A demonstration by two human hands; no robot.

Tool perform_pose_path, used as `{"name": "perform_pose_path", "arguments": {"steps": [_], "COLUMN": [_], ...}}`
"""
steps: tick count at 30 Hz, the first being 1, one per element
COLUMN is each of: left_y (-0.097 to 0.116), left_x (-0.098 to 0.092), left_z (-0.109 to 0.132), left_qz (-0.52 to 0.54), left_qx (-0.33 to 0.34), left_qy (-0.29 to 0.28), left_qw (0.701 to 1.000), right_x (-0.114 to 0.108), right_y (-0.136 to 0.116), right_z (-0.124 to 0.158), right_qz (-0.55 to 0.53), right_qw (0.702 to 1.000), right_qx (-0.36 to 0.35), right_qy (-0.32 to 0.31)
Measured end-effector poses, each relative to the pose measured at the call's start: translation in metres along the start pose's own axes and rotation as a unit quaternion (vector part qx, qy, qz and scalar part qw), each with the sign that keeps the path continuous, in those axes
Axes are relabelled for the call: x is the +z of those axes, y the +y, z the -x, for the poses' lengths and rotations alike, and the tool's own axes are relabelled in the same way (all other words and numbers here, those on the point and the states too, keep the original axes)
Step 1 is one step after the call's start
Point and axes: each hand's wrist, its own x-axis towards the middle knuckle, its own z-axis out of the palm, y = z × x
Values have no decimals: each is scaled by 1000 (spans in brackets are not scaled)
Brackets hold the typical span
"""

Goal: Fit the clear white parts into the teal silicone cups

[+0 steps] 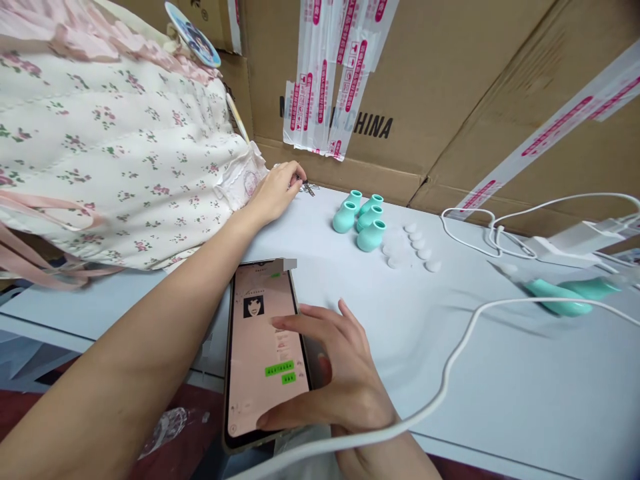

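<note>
My left hand (277, 191) is stretched out to the back of the table, beside a floral fabric bag. Its fingers are curled at some small dark metal pieces (310, 189); what they pinch is too small to name. Closer in, a phone (250, 380) lies face up at the table's front edge, its screen lit with a chat page. My right hand (350, 380) is over the phone's right side, thumb and index finger spread apart above or on the screen. Several small turquoise vase-shaped pieces (371, 237) stand at the back middle, with rows of small white caps (424, 255) to their right.
The floral bag (125, 140) with pink trim fills the left. Cardboard boxes (425, 87) with printed tape wall off the back. A white cable (450, 373) crosses the front right. More turquoise pieces (560, 299) and a white power strip (560, 251) lie at right.
</note>
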Motion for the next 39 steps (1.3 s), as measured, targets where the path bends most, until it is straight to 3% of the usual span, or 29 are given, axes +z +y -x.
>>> {"name": "perform_pose_path", "arguments": {"steps": [4,12,17,22,34,39], "left_y": [-2,-5,-4,-4,-5,-3], "left_x": [1,2,1,0,1,-1], "left_z": [0,1,1,1,1,2], "left_qz": [0,34,32,19,39,34], "left_qx": [3,8,19,16,12,2], "left_qy": [12,0,2,0,-12,-19], "left_qw": [1000,999,999,1000,999,999], "right_x": [-2,-22,-11,-11,10,5], "right_y": [-1,-18,-20,-18,-17,-19], "right_z": [-1,-2,-4,-7,-9,-9], "right_qz": [-1,-28,-1,35,74,77], "right_qw": [1000,997,996,998,994,996], "right_qx": [10,64,82,43,68,35], "right_qy": [-11,24,46,-6,42,18]}}
